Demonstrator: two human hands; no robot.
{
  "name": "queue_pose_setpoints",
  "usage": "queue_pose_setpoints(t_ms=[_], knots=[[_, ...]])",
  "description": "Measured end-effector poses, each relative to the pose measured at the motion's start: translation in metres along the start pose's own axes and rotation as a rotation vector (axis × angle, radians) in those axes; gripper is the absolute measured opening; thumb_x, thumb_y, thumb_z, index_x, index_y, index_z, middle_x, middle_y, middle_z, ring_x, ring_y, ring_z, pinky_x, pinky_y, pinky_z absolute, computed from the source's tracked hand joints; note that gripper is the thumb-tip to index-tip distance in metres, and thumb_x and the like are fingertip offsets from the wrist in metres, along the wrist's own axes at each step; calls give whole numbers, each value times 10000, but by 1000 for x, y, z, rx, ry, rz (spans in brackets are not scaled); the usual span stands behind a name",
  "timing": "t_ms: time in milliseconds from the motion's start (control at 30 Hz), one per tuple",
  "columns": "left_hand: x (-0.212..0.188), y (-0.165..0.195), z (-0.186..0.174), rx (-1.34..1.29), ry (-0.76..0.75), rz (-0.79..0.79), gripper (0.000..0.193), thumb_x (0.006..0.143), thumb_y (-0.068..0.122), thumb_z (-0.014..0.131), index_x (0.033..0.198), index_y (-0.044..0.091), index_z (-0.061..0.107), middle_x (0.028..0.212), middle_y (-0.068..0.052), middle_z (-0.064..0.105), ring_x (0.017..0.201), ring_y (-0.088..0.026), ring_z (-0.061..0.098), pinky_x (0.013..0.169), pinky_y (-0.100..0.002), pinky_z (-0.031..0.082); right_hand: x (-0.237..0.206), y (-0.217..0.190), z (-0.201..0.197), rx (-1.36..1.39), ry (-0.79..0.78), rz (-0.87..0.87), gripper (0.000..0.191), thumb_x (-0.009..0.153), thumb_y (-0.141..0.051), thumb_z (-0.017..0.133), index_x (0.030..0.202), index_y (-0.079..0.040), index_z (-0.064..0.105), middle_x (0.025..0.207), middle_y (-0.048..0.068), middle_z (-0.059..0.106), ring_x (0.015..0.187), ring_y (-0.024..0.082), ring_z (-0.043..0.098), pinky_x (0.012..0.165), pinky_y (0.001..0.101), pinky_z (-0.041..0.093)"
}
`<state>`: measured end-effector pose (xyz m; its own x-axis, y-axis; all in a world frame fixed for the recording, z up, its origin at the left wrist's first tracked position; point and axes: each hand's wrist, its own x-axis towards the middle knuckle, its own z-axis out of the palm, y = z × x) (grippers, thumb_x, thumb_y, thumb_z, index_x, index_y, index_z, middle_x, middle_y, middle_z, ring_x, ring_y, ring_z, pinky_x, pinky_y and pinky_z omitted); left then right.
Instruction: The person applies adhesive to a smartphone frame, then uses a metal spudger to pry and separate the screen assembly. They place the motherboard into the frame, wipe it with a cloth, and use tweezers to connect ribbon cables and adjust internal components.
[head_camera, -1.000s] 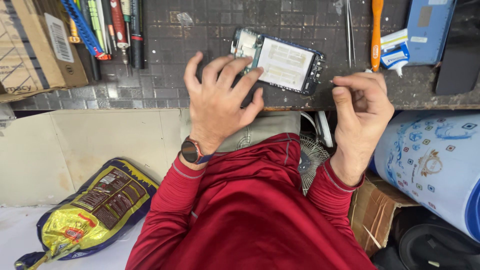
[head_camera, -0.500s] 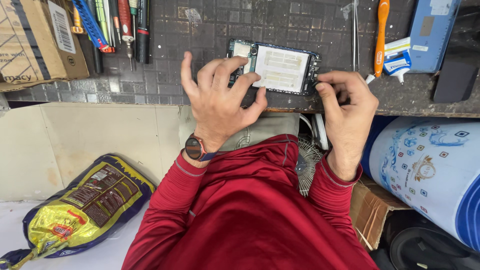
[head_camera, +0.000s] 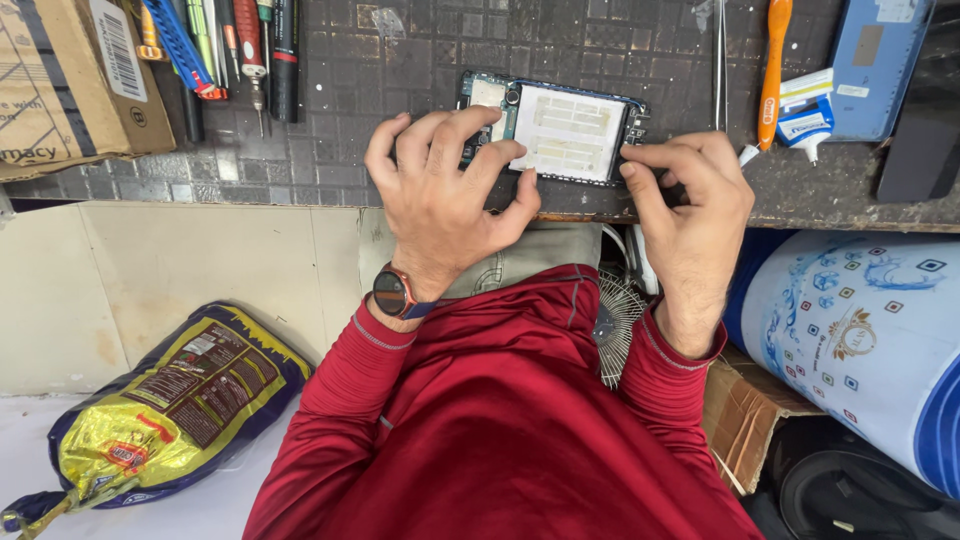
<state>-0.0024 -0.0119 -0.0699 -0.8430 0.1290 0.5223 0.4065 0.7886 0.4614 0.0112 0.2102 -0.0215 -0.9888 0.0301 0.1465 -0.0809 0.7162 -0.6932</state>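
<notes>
An opened phone (head_camera: 565, 128), its back cover off so that a pale plate and a dark circuit board show, lies flat on a dark gridded work mat (head_camera: 330, 150) near the front edge of the bench. The left hand (head_camera: 440, 205) rests with fingers spread and bent over the phone's left end, fingertips pressing on it and pinning it down. The right hand (head_camera: 690, 210) is curled at the phone's right end, thumb and forefinger pinched together against its edge; whether they grip some small part there cannot be told.

On the mat, screwdrivers and pens (head_camera: 235, 50) lie in a row to the upper left beside a cardboard box (head_camera: 70, 85). To the right lie slim metal tweezers (head_camera: 719, 60), an orange-handled tool (head_camera: 772, 65), a small white-and-blue tube (head_camera: 800, 110) and a blue flat case (head_camera: 880, 60).

Below the bench, a small fan (head_camera: 612, 330) peeks out between the red sleeves, a blue-and-white patterned drum (head_camera: 860, 330) stands to the right above a torn carton (head_camera: 750, 420), and a yellow-and-blue foil bag (head_camera: 160, 400) lies on the pale floor at left. The box, case and drum are cut off by the frame, and the left hand hides part of the phone's board
</notes>
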Motion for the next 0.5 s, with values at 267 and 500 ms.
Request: queue_pose_setpoints(t_ms=[267, 500], knots=[[0, 0, 0, -2, 4, -8, 177, 895, 322, 809, 995, 204, 724, 1248, 19, 624, 1197, -226, 539, 1130, -506, 318, -1, -3, -4, -113, -52, -85, 163, 972, -13, 823, 1126, -39, 775, 1016, 95, 648, 879, 209, 629, 777, 327, 505], [2, 2, -2, -1, -10, -21, 176, 902, 329, 812, 986, 198, 728, 1256, 8, 625, 1204, -233, 539, 1133, -513, 316, -6, -5, -9, -256, -102, -199, 213, 978, -29, 811, 1183, -43, 754, 1090, 104, 620, 981, 278, 594, 857, 390, 491]])
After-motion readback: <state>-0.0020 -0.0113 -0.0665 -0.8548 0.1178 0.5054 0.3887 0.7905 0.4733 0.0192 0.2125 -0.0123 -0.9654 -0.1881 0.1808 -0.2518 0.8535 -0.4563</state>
